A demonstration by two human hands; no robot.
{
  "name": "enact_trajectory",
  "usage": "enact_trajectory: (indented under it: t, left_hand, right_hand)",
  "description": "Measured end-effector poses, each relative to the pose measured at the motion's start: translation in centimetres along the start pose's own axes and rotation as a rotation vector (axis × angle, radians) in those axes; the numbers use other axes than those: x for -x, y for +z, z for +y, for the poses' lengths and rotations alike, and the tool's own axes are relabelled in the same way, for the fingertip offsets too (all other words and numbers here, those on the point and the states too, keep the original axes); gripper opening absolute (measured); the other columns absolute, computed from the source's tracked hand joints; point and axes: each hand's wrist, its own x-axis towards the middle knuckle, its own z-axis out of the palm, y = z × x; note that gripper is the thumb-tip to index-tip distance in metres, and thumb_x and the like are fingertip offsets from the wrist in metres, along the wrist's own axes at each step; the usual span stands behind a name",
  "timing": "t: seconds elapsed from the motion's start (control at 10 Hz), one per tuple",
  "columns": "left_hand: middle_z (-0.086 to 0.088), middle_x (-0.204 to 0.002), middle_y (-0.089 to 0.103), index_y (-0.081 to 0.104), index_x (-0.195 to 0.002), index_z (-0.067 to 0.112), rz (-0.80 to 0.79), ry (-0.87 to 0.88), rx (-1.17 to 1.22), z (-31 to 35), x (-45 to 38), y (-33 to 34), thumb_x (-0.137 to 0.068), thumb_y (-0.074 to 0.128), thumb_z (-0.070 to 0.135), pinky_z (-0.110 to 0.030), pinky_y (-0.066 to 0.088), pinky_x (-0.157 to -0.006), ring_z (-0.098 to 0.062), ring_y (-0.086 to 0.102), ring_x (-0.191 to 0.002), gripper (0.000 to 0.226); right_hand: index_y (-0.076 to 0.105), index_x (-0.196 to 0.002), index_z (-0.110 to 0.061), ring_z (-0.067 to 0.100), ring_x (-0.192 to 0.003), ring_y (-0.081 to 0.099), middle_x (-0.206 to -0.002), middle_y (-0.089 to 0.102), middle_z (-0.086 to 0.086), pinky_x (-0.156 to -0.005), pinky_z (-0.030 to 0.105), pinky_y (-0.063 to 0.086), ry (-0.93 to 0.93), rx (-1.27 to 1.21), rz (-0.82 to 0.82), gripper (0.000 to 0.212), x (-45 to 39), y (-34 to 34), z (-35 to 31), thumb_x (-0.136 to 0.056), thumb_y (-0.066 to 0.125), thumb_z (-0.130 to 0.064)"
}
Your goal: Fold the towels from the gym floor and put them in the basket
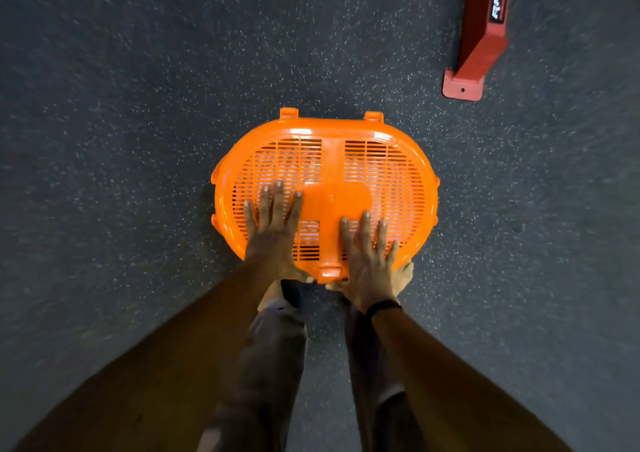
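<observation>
Now | left hand, right hand flat on basket lid

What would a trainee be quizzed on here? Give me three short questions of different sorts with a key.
1. True or false: both hands lie flat with straight fingers on the slatted lid of the orange basket.
2. Which wrist wears the dark band? A) left B) right C) neither
3. Fill in: the red equipment base stands on the speckled floor, at the frame's upper ____ and apart from the basket.

Key
1. True: the left hand and the right hand press on the lid near its front latch.
2. B.
3. Right.
</observation>
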Motion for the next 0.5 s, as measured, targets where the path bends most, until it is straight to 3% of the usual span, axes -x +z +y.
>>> enact_trajectory:
  t: [0.1, 0.3, 0.5]
  left_hand:
    - [-0.02, -0.157, -0.016, -0.018, -0.148, 0.019, -0.007, -0.013, -0.011, 0.2, 0.1, 0.3, -0.031, 0.075, 0.077, -0.064, -0.01, -0.109, -0.043, -0.012, -0.144, 0.161]
    - [-0.021, -0.157, -0.016, -0.018, -0.149, 0.018, 0.007, 0.012, -0.03, -0.1, -0.2, 1.5, -0.029, 0.072, 0.082, -0.066, -0.008, -0.108, -0.045, -0.013, -0.143, 0.163]
    - [-0.019, -0.157, -0.015, -0.014, -0.151, 0.021, -0.075, -0.009, -0.025, -0.3, 0.0, -0.5, -0.041, 0.075, 0.076, -0.063, 0.002, -0.112, -0.042, -0.01, -0.145, 0.152]
  right_hand:
    - [0.005, -0.153, -0.031, 0.043, -0.145, 0.004, -0.161, 0.0, 0.011, -0.107, 0.071, 0.015, -0.011, 0.008, -0.001, 0.136, -0.3, 0.6, 0.2, -0.043, 0.075, -0.072]
    - [0.004, -0.153, -0.029, 0.044, -0.145, 0.003, -0.161, 0.0, 0.013, -0.107, 0.071, 0.006, 0.034, 0.074, 0.061, 0.138, -0.4, 2.0, 0.3, -0.043, 0.077, -0.07]
    - [-0.004, -0.152, -0.03, 0.045, -0.144, -0.002, -0.16, -0.006, 0.013, -0.106, 0.071, 0.011, -0.018, 0.078, 0.009, 0.145, -0.2, 0.7, 0.1, -0.041, 0.084, -0.061]
